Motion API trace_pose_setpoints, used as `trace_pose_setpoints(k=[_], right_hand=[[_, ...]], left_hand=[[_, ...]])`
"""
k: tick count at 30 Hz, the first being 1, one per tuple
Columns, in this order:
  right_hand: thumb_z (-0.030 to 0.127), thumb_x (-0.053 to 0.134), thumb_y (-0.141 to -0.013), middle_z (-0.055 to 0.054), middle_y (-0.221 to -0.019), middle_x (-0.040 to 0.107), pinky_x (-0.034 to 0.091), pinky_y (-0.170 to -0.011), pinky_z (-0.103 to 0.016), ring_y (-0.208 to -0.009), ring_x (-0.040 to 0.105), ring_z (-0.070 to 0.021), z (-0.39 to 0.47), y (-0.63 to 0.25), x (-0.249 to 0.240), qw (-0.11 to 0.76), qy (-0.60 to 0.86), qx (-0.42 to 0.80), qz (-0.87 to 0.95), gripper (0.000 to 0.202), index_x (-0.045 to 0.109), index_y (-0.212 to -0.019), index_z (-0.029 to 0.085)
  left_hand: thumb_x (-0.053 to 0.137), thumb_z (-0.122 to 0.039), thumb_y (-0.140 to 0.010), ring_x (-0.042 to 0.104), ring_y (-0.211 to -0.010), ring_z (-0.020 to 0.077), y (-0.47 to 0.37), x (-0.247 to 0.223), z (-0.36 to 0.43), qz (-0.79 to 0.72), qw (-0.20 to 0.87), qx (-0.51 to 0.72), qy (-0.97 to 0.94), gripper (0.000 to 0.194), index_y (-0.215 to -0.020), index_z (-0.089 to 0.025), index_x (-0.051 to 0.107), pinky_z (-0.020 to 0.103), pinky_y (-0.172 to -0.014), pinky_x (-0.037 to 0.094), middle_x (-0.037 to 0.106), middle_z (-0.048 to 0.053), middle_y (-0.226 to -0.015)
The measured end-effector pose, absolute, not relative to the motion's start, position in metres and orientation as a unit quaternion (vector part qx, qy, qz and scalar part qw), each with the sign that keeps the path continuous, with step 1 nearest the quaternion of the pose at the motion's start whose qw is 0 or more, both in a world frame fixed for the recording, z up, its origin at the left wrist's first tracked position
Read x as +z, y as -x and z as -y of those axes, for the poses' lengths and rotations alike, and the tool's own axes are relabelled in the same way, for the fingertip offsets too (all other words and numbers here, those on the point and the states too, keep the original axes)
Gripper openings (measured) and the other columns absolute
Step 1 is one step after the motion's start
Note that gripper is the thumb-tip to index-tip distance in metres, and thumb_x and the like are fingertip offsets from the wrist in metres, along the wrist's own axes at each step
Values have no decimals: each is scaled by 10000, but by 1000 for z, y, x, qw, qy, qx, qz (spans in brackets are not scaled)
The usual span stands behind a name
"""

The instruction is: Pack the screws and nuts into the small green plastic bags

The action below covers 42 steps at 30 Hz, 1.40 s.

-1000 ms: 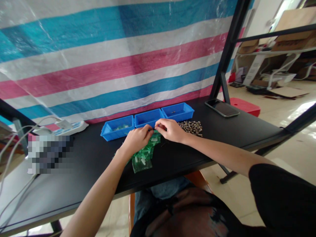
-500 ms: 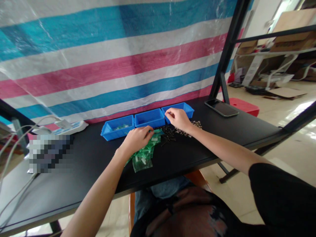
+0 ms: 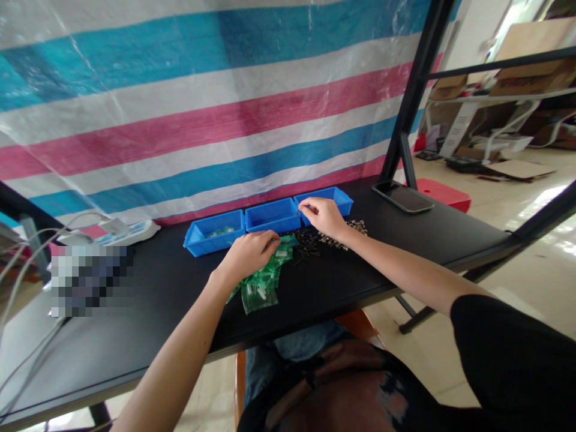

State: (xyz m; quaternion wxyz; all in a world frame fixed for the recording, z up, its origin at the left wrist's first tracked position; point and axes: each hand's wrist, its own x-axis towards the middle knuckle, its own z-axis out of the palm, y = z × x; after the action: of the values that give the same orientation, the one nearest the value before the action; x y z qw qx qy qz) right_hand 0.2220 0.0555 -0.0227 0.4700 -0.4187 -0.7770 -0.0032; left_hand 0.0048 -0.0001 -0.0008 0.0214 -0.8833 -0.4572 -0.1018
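Green packets lie heaped on the black table, in front of me and on the near side of the trays. Left tray, middle tray and right tray form one row along the striped sheet; I judge that this order keeps each within short reach and leaves the near surface for loose stock.

My left hand lies over the top of the packet heap, fingers drawn together, probably to steady it. Cannot tell whether a packet edge is between the tips.

My right hand is by the joint of the middle and right trays, thumb and finger pinching a small piece; a tip grip seems apt for something so slight. Its type: too small to tell.

Shiny metal bits are piled beyond my right wrist. Thin dark pins lie scattered between bits and packets, apparently kept apart by kind.
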Motion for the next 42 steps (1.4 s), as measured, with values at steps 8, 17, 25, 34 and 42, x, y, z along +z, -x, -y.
trace_pose_setpoints(k=[8,17,25,34,42], right_hand=[[223,546,-800,-4,-583,585,322,-533,-221,-502,468,-103,-55,-222,-22,465,436,0,771,150,666,-757,145],[234,550,-792,16,-516,521,305,-515,-220,-479,455,-97,-53,-222,-19,457,443,14,771,155,667,-749,143],[215,559,-784,3,-550,548,311,-528,-226,-504,461,-98,-49,-224,-13,431,441,17,787,135,666,-749,139],[177,567,-745,-6,-649,620,329,-548,-204,-567,517,-94,-33,-243,16,164,439,106,877,108,673,-752,154],[160,547,-727,-33,-718,662,356,-572,-206,-646,580,-130,-39,-267,21,43,544,86,834,121,666,-749,151]], left_hand=[[330,-364,-906,637,-818,203,-5,0,1,460,18,-100,882,314,-1024,-225,586,275,-662,442,683,40,-943],[332,-361,-906,636,-831,208,-4,0,0,458,16,-101,883,307,-1024,-231,583,282,-672,443,682,40,-953],[330,-362,-907,637,-810,209,-4,0,-1,455,17,-103,884,306,-1027,-234,581,287,-659,442,682,37,-949],[318,-357,-909,634,-828,208,-3,-1,-1,445,18,-102,890,312,-1015,-228,582,284,-662,436,681,34,-947],[328,-355,-905,632,-868,217,-2,-2,-2,445,13,-102,890,304,-1029,-231,577,298,-706,440,678,36,-973]])
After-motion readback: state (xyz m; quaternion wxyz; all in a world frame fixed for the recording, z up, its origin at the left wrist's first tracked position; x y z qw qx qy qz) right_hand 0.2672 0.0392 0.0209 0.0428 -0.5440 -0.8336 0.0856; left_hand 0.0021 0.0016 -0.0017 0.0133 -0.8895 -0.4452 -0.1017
